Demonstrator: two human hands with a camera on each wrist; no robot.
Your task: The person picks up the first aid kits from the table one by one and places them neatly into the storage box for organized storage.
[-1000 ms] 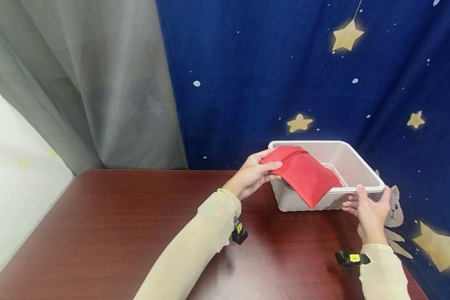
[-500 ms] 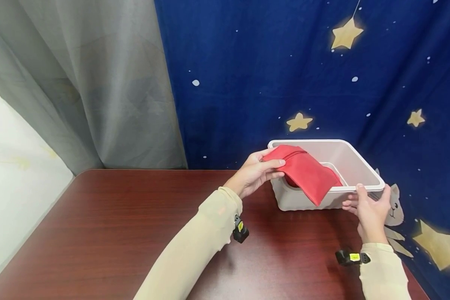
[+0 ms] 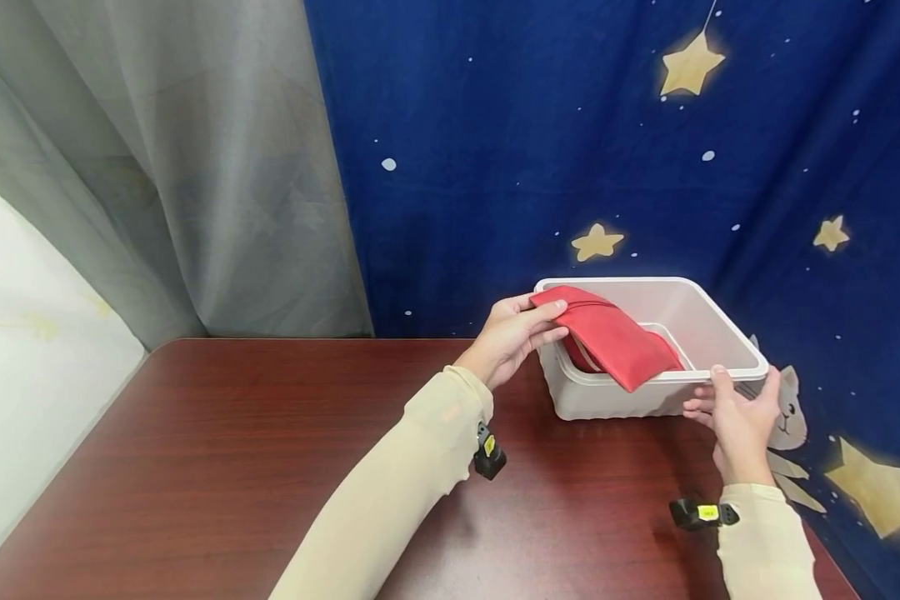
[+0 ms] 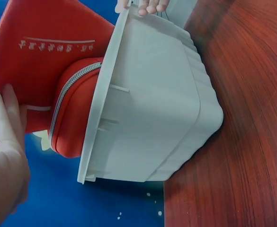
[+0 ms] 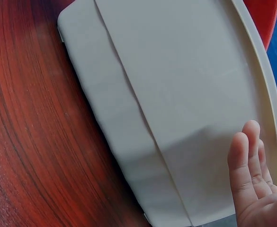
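A grey-white plastic bin (image 3: 607,402) stands at the table's right side. My left hand (image 3: 513,336) pinches one end of a flat red zip pouch (image 3: 618,343), thumb on top, and holds it slanting over the bin's left part. Its underside, seen in the left wrist view, carries a line of pale lettering. Beneath it, a rounded red case (image 4: 76,111) with a silver zipper sits in the bin, mostly hidden from the head view. At the bin's front right corner, my right hand (image 3: 742,429) grips the rim, thumb on top and fingers against the outer wall.
The dark red wood table (image 3: 232,467) extends left and in front of the bin. A blue star-patterned curtain (image 3: 480,167) hangs right behind the bin, with a grey curtain (image 3: 255,167) to its left. Each wrist wears a small black camera (image 3: 489,454).
My left hand has shifted slightly right and up with the red pouch. The pouch's near corner has risen from below the front rim to about rim height. My right hand stays on the rim.
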